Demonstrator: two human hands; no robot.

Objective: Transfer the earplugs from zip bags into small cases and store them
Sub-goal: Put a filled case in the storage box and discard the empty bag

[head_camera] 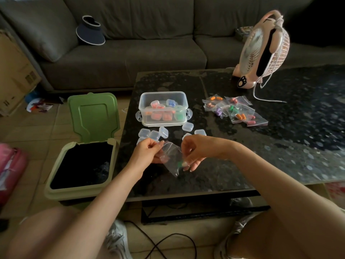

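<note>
**Little bag [170, 156] being opened**

The bag is being pinched at both sides by the fingers of the left hand [148, 149] and right hand [195, 153], just above the surface [261, 146], a green earplug [180, 163] inside. Best if it's being peeled apart gently, over the empty cases [154, 135].

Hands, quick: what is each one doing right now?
Left hand: pinches the top edge of a clear bag.
Right hand: pinches the same bag, fingers by the green earplug inside.
</note>
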